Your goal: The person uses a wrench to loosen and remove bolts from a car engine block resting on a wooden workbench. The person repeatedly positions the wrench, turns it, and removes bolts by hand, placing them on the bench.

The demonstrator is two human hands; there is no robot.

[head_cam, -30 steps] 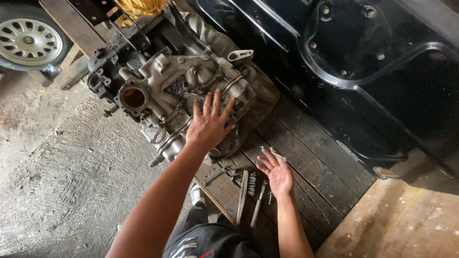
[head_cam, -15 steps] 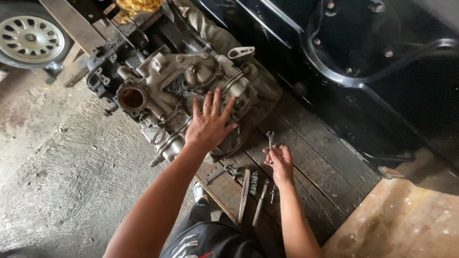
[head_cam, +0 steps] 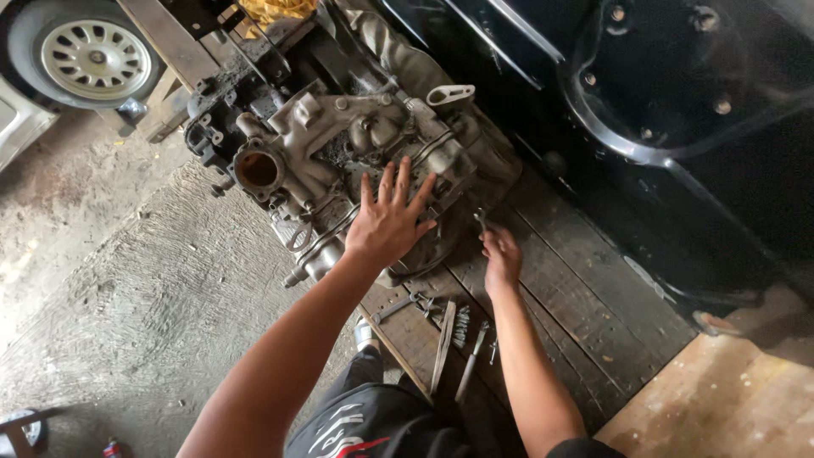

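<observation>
A grimy grey engine block (head_cam: 339,161) lies on a dark wooden platform (head_cam: 577,288). My left hand (head_cam: 388,220) rests flat on the block's near side, fingers spread, holding nothing. My right hand (head_cam: 502,254) is closed around a small metal wrench (head_cam: 481,221), its head pointing up toward the block's right edge. Several loose tools (head_cam: 449,335) lie on the planks just below my hands.
A large black car body panel (head_cam: 678,127) fills the right side. A car wheel (head_cam: 89,59) stands at the top left. Rough concrete floor (head_cam: 127,314) spreads to the left, and a lighter wooden board (head_cam: 729,399) lies at bottom right.
My right hand went from open over the tools to gripping a wrench, then lifted it toward the engine block. My left hand stayed pressed on the block.
</observation>
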